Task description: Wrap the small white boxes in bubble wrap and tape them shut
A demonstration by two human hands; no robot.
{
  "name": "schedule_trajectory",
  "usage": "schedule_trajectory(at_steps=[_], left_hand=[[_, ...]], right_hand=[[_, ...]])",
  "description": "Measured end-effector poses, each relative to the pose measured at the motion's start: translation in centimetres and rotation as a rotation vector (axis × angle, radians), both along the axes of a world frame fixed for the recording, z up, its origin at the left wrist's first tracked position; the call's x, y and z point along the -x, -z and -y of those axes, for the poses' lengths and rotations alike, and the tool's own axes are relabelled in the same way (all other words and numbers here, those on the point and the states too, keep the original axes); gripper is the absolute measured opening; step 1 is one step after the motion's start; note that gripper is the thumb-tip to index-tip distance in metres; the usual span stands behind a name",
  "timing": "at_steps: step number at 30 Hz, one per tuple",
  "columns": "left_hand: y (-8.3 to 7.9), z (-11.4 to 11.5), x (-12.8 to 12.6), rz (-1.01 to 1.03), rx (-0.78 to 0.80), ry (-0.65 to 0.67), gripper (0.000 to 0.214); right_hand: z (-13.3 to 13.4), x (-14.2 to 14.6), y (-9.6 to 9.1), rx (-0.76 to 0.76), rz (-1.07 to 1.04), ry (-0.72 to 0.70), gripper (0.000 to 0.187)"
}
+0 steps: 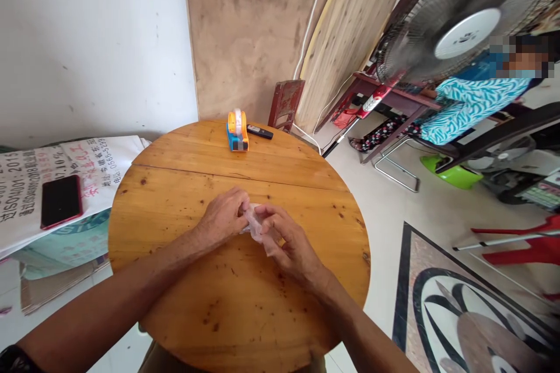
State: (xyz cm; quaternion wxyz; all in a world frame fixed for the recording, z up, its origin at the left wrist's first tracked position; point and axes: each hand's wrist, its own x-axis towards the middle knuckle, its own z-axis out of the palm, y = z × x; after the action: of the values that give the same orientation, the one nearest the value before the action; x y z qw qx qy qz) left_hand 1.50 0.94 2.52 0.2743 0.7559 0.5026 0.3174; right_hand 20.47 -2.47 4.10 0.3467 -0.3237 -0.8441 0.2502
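Right now both of my hands meet over the middle of the round wooden surface [184, 280]. My left hand [223, 217] and my right hand [286, 243] each pinch a small piece of clear plastic [254, 222] between them, the fingers curled closed on it from either side. The piece sits just above the wood, between my fingertips; it is crumpled and too small for me to tell more about it. Both forearms lie across the near half of the surface.

At the far edge stands an orange and blue tape dispenser [237, 130], well apart from my hands, with a slim black device [259, 132] lying just beside it on its right. Off to my left, a phone in a red case [60, 200] rests face up on a printed white sack [100, 169]. Behind the surface is a dark red chair [286, 102]. To the right a standing fan [466, 20] turns toward the room, and another person in a teal patterned top [470, 106] sits beyond it.
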Motion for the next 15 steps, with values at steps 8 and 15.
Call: schedule_trajectory(at_steps=[8,15], left_hand=[[-1.6,-0.7,2.9,-0.072,0.108,0.270,0.026],[-0.5,-0.9,3.5,-0.070,-0.026,0.520,0.053]], right_hand=[[0.4,0.4,1.3,-0.140,0.115,0.047,0.026],[0.7,0.6,2.2,-0.183,0.168,0.047,0.029]])
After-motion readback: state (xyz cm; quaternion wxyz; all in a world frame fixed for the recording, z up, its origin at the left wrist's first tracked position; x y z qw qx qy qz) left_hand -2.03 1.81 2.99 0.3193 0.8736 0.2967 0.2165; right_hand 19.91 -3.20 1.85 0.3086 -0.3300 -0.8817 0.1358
